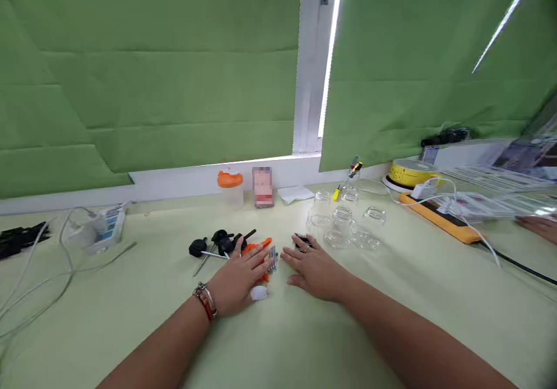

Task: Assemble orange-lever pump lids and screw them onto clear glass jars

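A: What lies on the tabletop (270, 354), far left of the small box (263, 189)?
B: A black bundle (21, 240), seen at the edge, then a white power strip (111, 229) among pale cables (69, 264).
A: And nearer the box?
B: Black knobs (223, 244), some with metal rods, lie in front of it and to its left. The orange-lidded cup (232, 191) stands just beside it, also left.
A: The left hand (238, 282)?
B: Pictured palm down in front of the box and slightly left, open, fingers spread over orange pieces (257, 248), gripping nothing that shows. A white piece (259, 293) is by its thumb.
A: Directly in front of the box?
B: Metal screws (272, 260), bunched between the two hands. White paper (296, 194) lies just to its right.
A: The right hand (319, 270)?
B: In front of the box and to its right, open and palm down, fingertips at a small black part (303, 240), with no grip visible.
A: Farther right?
B: Clear jars (342, 226), screwdrivers (348, 179) at the rear one, a yellow tape roll (411, 173), an orange power strip (439, 218) and, blurred at the frame's edge, part of another person (539, 226).
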Demonstrator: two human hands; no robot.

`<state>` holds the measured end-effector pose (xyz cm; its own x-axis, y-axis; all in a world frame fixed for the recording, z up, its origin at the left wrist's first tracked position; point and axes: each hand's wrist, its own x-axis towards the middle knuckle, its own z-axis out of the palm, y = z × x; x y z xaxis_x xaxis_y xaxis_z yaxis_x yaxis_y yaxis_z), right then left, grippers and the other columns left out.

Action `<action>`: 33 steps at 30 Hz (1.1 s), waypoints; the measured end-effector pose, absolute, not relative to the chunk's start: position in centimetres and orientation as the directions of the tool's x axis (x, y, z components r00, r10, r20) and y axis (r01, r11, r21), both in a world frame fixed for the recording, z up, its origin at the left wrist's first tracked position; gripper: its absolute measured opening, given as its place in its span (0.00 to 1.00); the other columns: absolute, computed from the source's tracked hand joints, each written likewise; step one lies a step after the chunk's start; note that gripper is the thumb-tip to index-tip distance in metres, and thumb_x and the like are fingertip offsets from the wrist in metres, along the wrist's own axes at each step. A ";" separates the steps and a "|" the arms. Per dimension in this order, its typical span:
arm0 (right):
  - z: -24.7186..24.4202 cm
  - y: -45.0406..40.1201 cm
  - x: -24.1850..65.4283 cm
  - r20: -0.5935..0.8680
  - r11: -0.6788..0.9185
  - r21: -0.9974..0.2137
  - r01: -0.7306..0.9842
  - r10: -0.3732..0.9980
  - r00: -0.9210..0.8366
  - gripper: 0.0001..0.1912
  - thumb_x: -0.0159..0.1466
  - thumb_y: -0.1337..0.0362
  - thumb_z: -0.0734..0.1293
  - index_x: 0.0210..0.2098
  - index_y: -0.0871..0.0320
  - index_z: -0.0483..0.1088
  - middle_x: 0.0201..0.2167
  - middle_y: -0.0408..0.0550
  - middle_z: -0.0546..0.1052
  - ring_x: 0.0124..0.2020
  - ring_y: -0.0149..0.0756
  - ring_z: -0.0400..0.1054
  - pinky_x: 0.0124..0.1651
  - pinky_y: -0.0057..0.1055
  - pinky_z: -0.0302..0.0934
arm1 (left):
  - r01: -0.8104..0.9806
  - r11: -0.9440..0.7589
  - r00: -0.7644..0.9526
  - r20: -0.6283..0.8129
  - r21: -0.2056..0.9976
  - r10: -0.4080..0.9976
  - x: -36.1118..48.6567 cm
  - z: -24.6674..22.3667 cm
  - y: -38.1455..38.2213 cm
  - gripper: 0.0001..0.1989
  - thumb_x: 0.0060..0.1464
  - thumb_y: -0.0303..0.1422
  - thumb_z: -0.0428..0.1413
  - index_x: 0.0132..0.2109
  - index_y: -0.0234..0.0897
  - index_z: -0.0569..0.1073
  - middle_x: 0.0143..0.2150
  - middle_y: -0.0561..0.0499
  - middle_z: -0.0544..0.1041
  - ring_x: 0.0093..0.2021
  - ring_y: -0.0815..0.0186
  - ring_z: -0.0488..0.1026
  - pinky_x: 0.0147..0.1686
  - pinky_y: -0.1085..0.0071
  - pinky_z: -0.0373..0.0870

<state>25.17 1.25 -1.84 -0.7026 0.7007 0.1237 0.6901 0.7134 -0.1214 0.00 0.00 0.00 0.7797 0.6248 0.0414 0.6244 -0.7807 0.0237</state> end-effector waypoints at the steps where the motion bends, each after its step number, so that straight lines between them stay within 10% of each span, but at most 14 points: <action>1: -1.9 1.3 25.2 0.115 0.706 -0.119 0.698 0.708 -0.696 0.31 0.67 0.46 0.51 0.64 0.56 0.54 0.63 0.47 0.60 0.67 0.54 0.40 0.65 0.56 0.32 | 0.613 -0.790 0.789 0.041 0.021 0.613 0.2 -0.1 0.2 0.30 0.62 0.48 0.39 0.67 0.43 0.48 0.69 0.41 0.51 0.67 0.51 0.49 0.61 0.40 0.23; 14: -0.3 -0.5 24.4 0.034 0.756 -0.186 0.627 0.643 -0.765 0.34 0.65 0.42 0.51 0.64 0.52 0.54 0.69 0.48 0.42 0.69 0.50 0.27 0.66 0.56 0.27 | 0.598 -0.801 0.800 0.036 0.040 0.599 0.8 -0.4 0.5 0.31 0.61 0.50 0.39 0.65 0.37 0.55 0.67 0.39 0.56 0.67 0.51 0.49 0.62 0.42 0.23; 33: -0.5 -0.3 24.7 -0.001 0.736 -0.214 0.642 0.657 -0.754 0.36 0.64 0.40 0.50 0.65 0.53 0.53 0.69 0.50 0.41 0.69 0.51 0.25 0.66 0.57 0.25 | 0.574 -0.819 0.814 0.102 0.015 0.572 0.5 -1.1 0.8 0.32 0.61 0.49 0.42 0.67 0.40 0.51 0.66 0.40 0.57 0.67 0.51 0.51 0.62 0.43 0.26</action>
<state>24.65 -0.26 -0.46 -0.7541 0.6568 -0.0014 0.6418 0.7363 -0.2144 0.48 0.78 -1.12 0.8135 0.5724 0.1022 0.5741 -0.8186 0.0149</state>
